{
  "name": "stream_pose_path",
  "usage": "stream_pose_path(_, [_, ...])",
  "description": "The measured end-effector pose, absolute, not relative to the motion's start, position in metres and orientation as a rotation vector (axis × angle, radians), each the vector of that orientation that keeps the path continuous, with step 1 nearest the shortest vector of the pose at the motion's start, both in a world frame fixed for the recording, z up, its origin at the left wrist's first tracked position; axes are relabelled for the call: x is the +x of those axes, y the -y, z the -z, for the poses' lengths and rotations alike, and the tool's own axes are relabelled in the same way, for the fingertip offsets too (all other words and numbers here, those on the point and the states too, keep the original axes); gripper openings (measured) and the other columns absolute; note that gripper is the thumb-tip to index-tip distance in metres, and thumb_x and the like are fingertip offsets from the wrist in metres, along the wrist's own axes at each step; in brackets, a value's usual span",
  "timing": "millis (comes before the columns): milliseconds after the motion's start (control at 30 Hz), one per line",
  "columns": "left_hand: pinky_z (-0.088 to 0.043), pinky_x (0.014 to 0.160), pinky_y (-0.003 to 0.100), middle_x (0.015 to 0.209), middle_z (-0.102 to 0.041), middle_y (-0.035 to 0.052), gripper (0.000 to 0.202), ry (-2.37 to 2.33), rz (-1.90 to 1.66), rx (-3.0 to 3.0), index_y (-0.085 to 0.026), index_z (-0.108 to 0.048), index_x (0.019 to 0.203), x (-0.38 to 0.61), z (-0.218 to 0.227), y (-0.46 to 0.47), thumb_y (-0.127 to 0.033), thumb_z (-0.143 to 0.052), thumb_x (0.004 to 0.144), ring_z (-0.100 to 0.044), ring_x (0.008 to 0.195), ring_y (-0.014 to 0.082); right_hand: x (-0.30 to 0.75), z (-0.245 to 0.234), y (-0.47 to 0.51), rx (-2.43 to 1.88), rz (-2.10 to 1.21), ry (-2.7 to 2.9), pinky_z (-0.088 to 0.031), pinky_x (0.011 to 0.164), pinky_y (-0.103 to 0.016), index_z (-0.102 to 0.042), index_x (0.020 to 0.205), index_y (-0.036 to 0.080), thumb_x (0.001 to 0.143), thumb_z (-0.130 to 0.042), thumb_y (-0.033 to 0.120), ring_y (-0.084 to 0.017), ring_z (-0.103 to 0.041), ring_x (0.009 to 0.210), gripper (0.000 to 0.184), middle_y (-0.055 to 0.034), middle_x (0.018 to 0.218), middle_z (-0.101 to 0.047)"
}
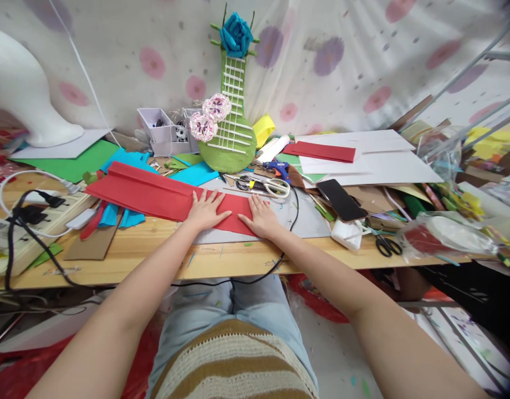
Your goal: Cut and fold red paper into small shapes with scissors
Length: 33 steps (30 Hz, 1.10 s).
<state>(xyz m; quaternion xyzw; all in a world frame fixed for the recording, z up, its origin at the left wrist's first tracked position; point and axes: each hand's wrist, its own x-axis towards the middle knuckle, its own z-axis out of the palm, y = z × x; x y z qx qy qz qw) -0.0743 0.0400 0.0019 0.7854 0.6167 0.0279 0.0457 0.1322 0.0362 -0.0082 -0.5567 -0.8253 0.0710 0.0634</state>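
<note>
A long folded strip of red crepe paper (151, 191) lies slantwise across the grey board (313, 219) at the table's front. My left hand (205, 210) rests flat on the strip with its fingers spread. Over the strip's right end lies my right hand (261, 216), palm down, fingers stretched out and thumb toward the left hand. The paper between the two hands is flat; further left a fold stands slightly raised. Just beyond my hands are scissors with white handles (278, 188) and a blue hot glue gun (280, 170).
A green guitar-shaped craft piece (230, 149) with a blue paper flower stands behind. At left are a power strip (51, 221) and a black cable (14, 238). To the right lie a phone (341, 199), black scissors (388, 245) and another red paper piece (321, 152).
</note>
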Motion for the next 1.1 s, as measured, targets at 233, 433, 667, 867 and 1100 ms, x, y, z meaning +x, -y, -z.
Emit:
stream_pose_path(233, [-0.005,0.112,0.054,0.153,-0.02,0.0078,0.071,-2.022,-0.079,2.271,-0.016,-0.026,0.146,-0.104,-0.004,-0.042,-0.058,-0.015,0.09,-0.009,0.142,0.0282,0.132,0.01,-0.037,-1.677,-0.23,2.519,-0.012,0.114,-0.041,-0.021,0.146,0.001,0.086,-0.017,0.069,-0.027,-0.011,0.141,0.09,-0.0166,0.152,-0.014])
stream_pose_path(433, [-0.009,0.114,0.049,0.154,-0.015,0.0076,0.071,-2.093,-0.075,2.236,-0.017,-0.024,0.146,-0.134,0.001,-0.04,-0.058,-0.021,0.089,-0.008,0.142,0.0265,0.131,-0.002,-0.038,-1.703,-0.249,2.576,-0.014,0.113,-0.042,-0.023,0.145,0.002,0.086,-0.025,0.067,-0.029,-0.013,0.141,0.088,-0.0174,0.152,-0.016])
stream_pose_path(667, [-0.009,0.114,0.049,0.154,-0.016,0.0083,0.071,-2.105,-0.089,2.231,-0.017,-0.024,0.146,-0.13,0.002,-0.038,-0.058,-0.02,0.089,-0.009,0.142,0.0268,0.123,-0.032,-0.077,-1.752,-0.177,2.465,-0.043,0.089,-0.039,-0.063,0.114,0.017,0.084,-0.048,0.052,-0.029,-0.057,0.105,0.049,-0.0133,0.109,-0.065])
stream_pose_path(867, [-0.008,0.114,0.049,0.154,-0.014,0.0093,0.072,-2.087,-0.097,2.226,-0.014,-0.021,0.147,-0.131,-0.001,-0.036,-0.058,-0.021,0.089,-0.007,0.142,0.0264,0.109,-0.057,-0.101,-1.958,-0.544,2.524,-0.046,0.073,-0.028,-0.068,0.097,0.015,0.082,-0.055,0.037,-0.023,-0.064,0.089,0.03,-0.0102,0.1,-0.069])
stream_pose_path(1100, [-0.003,0.114,0.049,0.154,-0.014,0.01,0.068,-1.988,-0.146,2.263,-0.012,-0.02,0.147,-0.122,-0.015,-0.03,-0.052,-0.022,0.092,-0.006,0.142,0.0236,0.113,-0.084,-0.103,-1.878,-0.456,2.795,-0.045,0.071,-0.026,-0.069,0.096,0.015,0.082,-0.057,0.032,-0.021,-0.063,0.086,0.025,-0.0083,0.097,-0.069])
